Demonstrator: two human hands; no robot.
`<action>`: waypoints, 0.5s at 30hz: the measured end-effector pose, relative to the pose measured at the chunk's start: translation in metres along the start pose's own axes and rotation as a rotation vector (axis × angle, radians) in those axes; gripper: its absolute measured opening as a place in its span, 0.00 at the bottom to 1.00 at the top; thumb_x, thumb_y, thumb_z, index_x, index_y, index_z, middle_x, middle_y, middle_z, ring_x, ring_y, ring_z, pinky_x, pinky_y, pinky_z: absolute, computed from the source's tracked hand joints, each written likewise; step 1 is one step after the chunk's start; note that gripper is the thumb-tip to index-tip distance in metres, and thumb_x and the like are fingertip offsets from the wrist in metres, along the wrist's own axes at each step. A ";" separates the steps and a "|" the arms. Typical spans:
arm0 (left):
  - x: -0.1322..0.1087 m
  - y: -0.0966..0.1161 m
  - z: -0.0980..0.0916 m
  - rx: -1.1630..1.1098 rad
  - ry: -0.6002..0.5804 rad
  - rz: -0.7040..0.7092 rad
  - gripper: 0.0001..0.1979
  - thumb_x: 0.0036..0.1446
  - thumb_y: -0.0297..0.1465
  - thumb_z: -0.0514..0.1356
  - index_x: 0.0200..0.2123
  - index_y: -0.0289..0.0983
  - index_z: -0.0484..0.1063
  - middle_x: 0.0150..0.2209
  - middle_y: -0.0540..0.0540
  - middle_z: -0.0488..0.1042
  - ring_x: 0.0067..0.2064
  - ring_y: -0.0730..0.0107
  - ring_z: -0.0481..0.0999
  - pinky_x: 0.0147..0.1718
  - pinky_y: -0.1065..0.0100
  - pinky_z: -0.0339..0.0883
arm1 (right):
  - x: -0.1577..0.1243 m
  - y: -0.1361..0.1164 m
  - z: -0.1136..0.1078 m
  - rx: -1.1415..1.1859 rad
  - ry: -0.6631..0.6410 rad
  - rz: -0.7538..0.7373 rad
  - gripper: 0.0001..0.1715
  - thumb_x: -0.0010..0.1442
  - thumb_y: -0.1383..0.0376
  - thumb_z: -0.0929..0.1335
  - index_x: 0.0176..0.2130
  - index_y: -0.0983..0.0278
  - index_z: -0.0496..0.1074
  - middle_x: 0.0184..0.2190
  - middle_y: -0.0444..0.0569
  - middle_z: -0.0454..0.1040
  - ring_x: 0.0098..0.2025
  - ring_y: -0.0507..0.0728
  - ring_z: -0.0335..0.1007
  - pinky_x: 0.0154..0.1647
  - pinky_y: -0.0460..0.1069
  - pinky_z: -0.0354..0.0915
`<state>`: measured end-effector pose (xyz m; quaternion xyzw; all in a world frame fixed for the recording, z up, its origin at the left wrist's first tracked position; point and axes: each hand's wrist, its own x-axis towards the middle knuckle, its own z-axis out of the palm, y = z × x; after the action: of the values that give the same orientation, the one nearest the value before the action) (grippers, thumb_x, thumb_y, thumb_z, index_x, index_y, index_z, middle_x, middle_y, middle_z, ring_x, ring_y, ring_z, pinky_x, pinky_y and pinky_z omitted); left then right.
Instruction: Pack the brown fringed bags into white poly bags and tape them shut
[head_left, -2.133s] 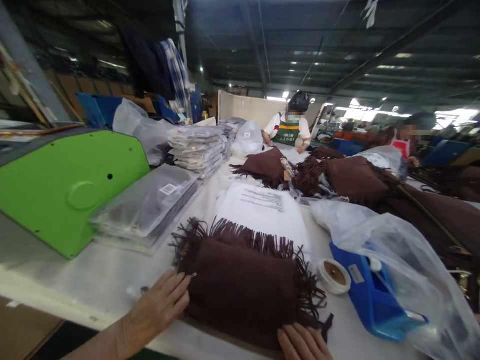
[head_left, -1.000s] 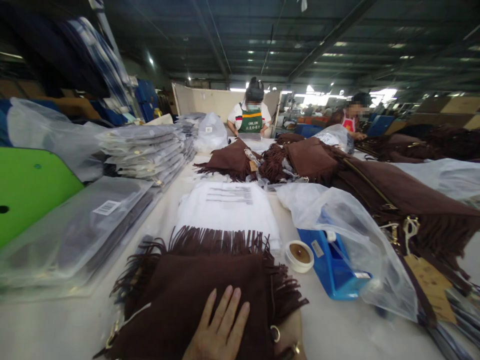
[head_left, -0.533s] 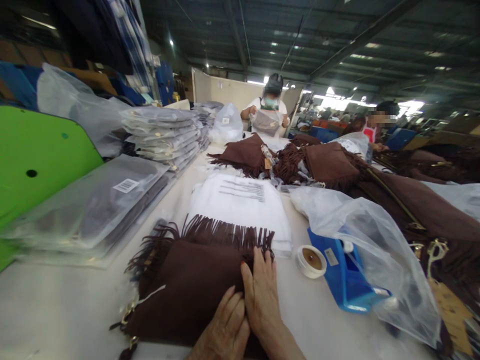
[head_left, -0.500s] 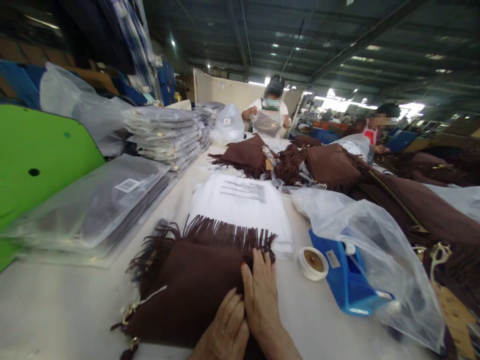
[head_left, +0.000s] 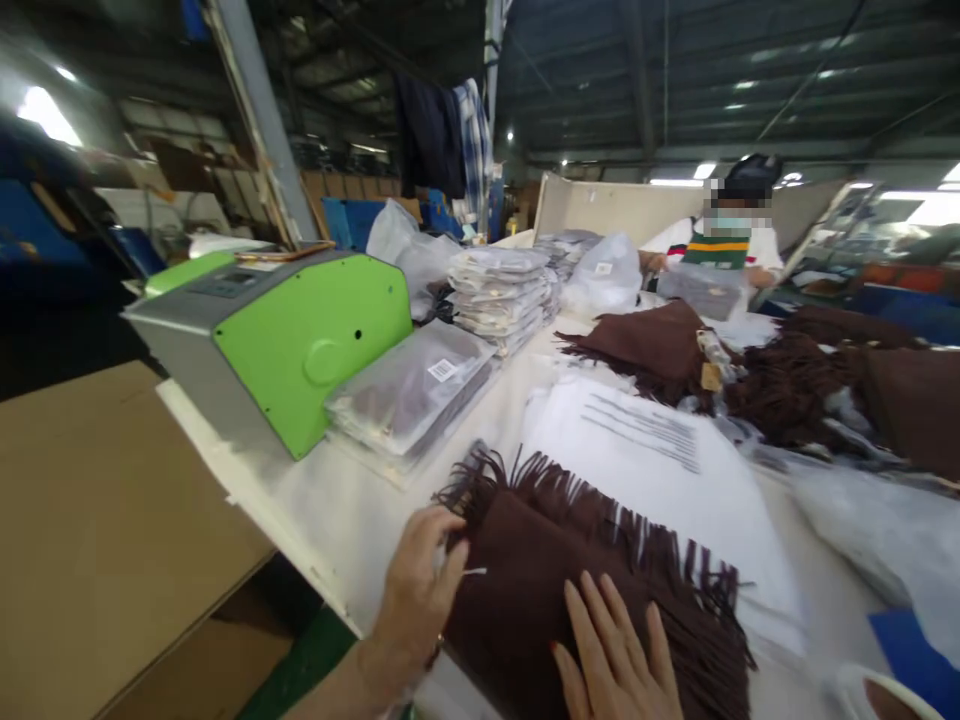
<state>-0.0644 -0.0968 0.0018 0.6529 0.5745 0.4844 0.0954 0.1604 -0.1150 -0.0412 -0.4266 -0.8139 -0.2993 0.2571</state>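
A folded brown fringed cloth piece (head_left: pixel 570 560) lies on the white table (head_left: pixel 352 510) right in front of me. My left hand (head_left: pixel 416 590) sits at its left edge with fingers curled, pinching at the fringe beside a thin white thread. Flat on top of the cloth, near its lower middle, rests my right hand (head_left: pixel 611 655) with fingers stretched out. Just behind the cloth lies a stack of white bags with printed text (head_left: pixel 652 450).
A green and grey machine (head_left: pixel 277 340) stands at the table's left. Packed clear bags (head_left: pixel 412 395) lie beside it, and a taller stack (head_left: pixel 499 290) sits behind. More brown fringed pieces (head_left: pixel 750 365) cover the right. A person in a green apron (head_left: pixel 712 255) works at the far end. Cardboard (head_left: pixel 97 520) lies lower left.
The view has swung left, bringing the green machine and cardboard into sight. My left hand moved out to the cloth's left edge and curled there; my right hand stays flat on the cloth.
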 end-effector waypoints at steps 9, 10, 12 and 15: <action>0.033 -0.039 -0.020 0.270 -0.249 -0.430 0.08 0.54 0.27 0.51 0.33 0.35 0.69 0.34 0.47 0.73 0.37 0.70 0.73 0.38 0.69 0.66 | 0.020 -0.021 0.015 0.027 0.021 -0.155 0.29 0.54 0.44 0.61 0.41 0.62 0.74 0.40 0.51 0.77 0.39 0.60 0.73 0.56 0.59 0.49; 0.041 -0.036 -0.015 0.280 -0.259 -0.416 0.08 0.55 0.26 0.51 0.33 0.35 0.70 0.35 0.46 0.73 0.38 0.71 0.73 0.39 0.69 0.65 | 0.018 -0.020 0.016 0.020 0.018 -0.161 0.29 0.54 0.44 0.61 0.41 0.62 0.74 0.40 0.51 0.77 0.39 0.60 0.73 0.54 0.59 0.51; 0.064 -0.031 -0.002 0.298 -0.285 -0.390 0.07 0.55 0.26 0.52 0.34 0.35 0.70 0.37 0.45 0.73 0.40 0.70 0.72 0.42 0.69 0.64 | 0.015 -0.020 0.017 0.009 0.011 -0.169 0.29 0.54 0.44 0.61 0.41 0.62 0.74 0.40 0.50 0.77 0.38 0.59 0.73 0.51 0.58 0.53; 0.100 -0.028 0.022 0.334 -0.347 -0.377 0.09 0.55 0.29 0.55 0.40 0.33 0.69 0.40 0.43 0.73 0.45 0.65 0.71 0.45 0.65 0.63 | 0.012 -0.020 0.017 0.001 0.001 -0.160 0.28 0.54 0.45 0.62 0.42 0.63 0.74 0.40 0.50 0.76 0.39 0.59 0.73 0.49 0.58 0.54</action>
<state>-0.0788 0.0058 0.0236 0.6142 0.7325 0.2382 0.1717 0.1341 -0.1058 -0.0499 -0.3597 -0.8454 -0.3189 0.2329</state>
